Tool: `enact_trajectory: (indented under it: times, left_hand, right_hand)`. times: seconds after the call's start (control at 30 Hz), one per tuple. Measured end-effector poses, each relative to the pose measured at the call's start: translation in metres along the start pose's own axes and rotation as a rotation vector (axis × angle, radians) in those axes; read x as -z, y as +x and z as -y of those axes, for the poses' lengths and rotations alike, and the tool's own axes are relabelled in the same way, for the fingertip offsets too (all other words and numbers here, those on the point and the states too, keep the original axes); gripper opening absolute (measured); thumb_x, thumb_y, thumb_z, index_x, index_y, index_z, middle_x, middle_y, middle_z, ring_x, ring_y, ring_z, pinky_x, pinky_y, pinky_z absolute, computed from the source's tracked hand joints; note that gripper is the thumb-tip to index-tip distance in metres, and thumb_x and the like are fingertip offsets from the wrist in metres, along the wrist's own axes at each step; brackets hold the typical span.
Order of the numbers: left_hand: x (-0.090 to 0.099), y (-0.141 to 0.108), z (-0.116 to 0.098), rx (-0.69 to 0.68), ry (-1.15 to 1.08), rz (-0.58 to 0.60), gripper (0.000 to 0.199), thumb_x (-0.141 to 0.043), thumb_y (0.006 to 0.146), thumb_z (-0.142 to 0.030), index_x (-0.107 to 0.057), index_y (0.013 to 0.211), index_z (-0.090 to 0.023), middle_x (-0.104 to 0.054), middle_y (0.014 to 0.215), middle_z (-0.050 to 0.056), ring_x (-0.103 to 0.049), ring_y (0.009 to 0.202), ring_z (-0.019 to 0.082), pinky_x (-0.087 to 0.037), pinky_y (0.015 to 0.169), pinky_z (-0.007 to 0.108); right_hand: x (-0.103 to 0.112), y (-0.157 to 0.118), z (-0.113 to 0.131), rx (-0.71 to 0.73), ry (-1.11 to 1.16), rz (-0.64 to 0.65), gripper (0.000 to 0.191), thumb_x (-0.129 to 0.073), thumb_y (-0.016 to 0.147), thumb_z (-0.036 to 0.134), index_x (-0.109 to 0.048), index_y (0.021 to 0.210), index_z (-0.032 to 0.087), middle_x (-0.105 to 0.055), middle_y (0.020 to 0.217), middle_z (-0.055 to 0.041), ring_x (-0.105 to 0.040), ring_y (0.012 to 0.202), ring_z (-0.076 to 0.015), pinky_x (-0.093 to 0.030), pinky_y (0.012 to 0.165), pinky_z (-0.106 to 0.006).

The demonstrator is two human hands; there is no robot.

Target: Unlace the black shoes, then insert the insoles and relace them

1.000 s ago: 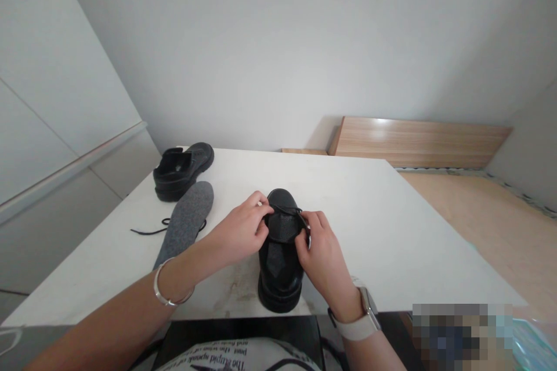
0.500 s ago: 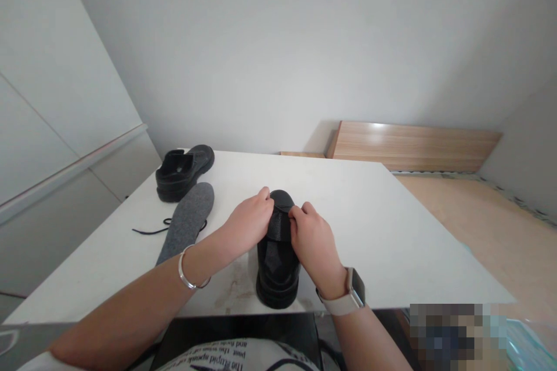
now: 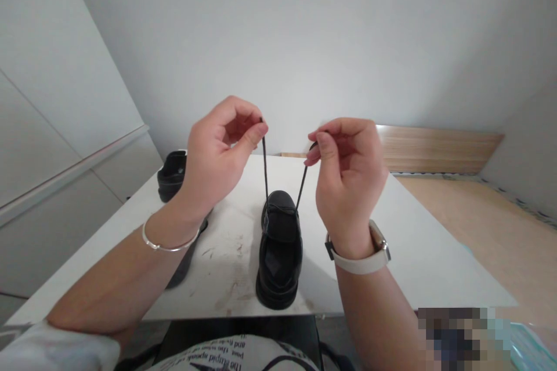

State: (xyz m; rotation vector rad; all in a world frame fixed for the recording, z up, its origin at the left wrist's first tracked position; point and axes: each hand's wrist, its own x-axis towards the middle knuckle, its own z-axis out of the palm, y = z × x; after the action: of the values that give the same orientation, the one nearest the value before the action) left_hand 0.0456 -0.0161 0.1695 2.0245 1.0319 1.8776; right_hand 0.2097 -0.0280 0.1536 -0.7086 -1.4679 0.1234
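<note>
The left hand (image 3: 217, 153) and right hand (image 3: 354, 179) are pinching separate strands of the shoelace (image 3: 265, 168), thumbs closing against fingers; the black shoe (image 3: 281, 246) is sitting by the table's (image 3: 435, 266) near edge (toe pointing away). Unequal tension is risking lopsided lacing; upward pull, with neither hand steadying the shoe, is risking tipping.

Holding up black laces (image 3: 266, 174) in left hand (image 3: 217, 153) and right hand (image 3: 353, 171), above black shoe (image 3: 279, 243) near white table's (image 3: 369, 249) near edge; second shoe (image 3: 171, 176) at far left corner.
</note>
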Motion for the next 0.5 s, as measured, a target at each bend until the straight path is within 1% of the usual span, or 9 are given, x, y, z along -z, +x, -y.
enact_trajectory:
  times: [0.03, 0.1, 0.2, 0.27, 0.33, 0.4, 0.47, 0.5]
  left_hand:
    - [-0.002, 0.001, -0.001, 0.016, -0.043, 0.019, 0.006, -0.066, 0.089, -0.02, -0.06, 0.088, -0.02, -0.062, 0.074, -0.003, -0.061, 0.062, 0.01, -0.051, 0.061, 0.023]
    - [-0.009, -0.001, -0.003, 0.058, -0.126, 0.077, 0.007, -0.066, 0.09, -0.022, -0.059, 0.09, -0.019, -0.063, 0.071, -0.003, -0.064, 0.061, 0.011, -0.053, 0.06, 0.023]
    - [-0.022, -0.007, -0.007, 0.133, -0.23, 0.128, 0.012, -0.066, 0.091, -0.028, -0.058, 0.091, -0.019, -0.065, 0.069, -0.004, -0.069, 0.066, 0.013, -0.058, 0.067, 0.026]
    - [-0.027, -0.01, -0.008, 0.191, -0.337, 0.159, 0.015, -0.067, 0.091, -0.031, -0.056, 0.091, -0.02, -0.065, 0.068, -0.005, -0.07, 0.068, 0.013, -0.059, 0.07, 0.027]
    - [-0.03, -0.012, -0.008, 0.247, -0.489, 0.213, 0.018, -0.068, 0.09, -0.033, -0.055, 0.092, -0.021, -0.064, 0.067, -0.006, -0.069, 0.066, 0.013, -0.059, 0.069, 0.028]
    - [-0.03, -0.012, -0.006, 0.289, -0.628, 0.269, 0.021, -0.069, 0.09, -0.034, -0.054, 0.093, -0.02, -0.064, 0.066, -0.006, -0.067, 0.063, 0.012, -0.058, 0.066, 0.026]
    - [-0.029, -0.012, -0.005, 0.312, -0.718, 0.312, 0.023, -0.07, 0.089, -0.035, -0.054, 0.094, -0.02, -0.063, 0.065, -0.005, -0.064, 0.06, 0.011, -0.056, 0.061, 0.024]
    - [-0.028, -0.012, -0.004, 0.316, -0.743, 0.327, 0.023, -0.071, 0.089, -0.034, -0.054, 0.093, -0.019, -0.063, 0.064, -0.005, -0.063, 0.059, 0.011, -0.055, 0.059, 0.022]
  right_hand:
    - [-0.002, 0.004, 0.002, 0.021, 0.023, -0.019, 0.007, -0.046, 0.101, 0.023, -0.053, 0.101, 0.024, -0.061, 0.093, 0.0006, -0.061, 0.069, -0.0099, -0.054, 0.065, -0.027]
    - [-0.008, 0.006, 0.005, 0.035, 0.07, 0.005, 0.007, -0.047, 0.101, 0.025, -0.054, 0.101, 0.024, -0.06, 0.093, 0.0007, -0.061, 0.071, -0.0096, -0.055, 0.065, -0.026]
    - [-0.013, 0.004, 0.006, 0.024, 0.117, 0.073, 0.006, -0.052, 0.099, 0.022, -0.057, 0.098, 0.022, -0.062, 0.092, 0.0004, -0.063, 0.077, -0.0109, -0.056, 0.069, -0.027]
    - [-0.014, 0.004, 0.007, 0.028, 0.114, 0.069, 0.005, -0.058, 0.096, 0.018, -0.06, 0.093, 0.022, -0.062, 0.093, -0.0001, -0.063, 0.083, -0.0122, -0.056, 0.073, -0.028]
    - [-0.012, 0.005, 0.007, 0.036, 0.098, 0.056, 0.006, -0.063, 0.092, 0.016, -0.063, 0.089, 0.022, -0.062, 0.094, -0.0007, -0.062, 0.09, -0.0139, -0.054, 0.077, -0.03]
    - [-0.011, 0.007, 0.006, 0.023, 0.107, 0.067, 0.005, -0.067, 0.09, 0.017, -0.065, 0.087, 0.022, -0.063, 0.096, -0.0014, -0.061, 0.095, -0.0159, -0.053, 0.081, -0.032]
    - [-0.009, 0.006, 0.002, -0.033, 0.167, 0.094, 0.002, -0.067, 0.09, 0.021, -0.065, 0.089, 0.022, -0.064, 0.098, -0.0023, -0.061, 0.096, -0.0166, -0.053, 0.083, -0.033]
    - [-0.009, 0.005, 0.0, -0.073, 0.217, 0.111, 0.002, -0.066, 0.092, 0.023, -0.066, 0.093, 0.022, -0.065, 0.101, -0.0028, -0.062, 0.095, -0.0163, -0.053, 0.083, -0.033]
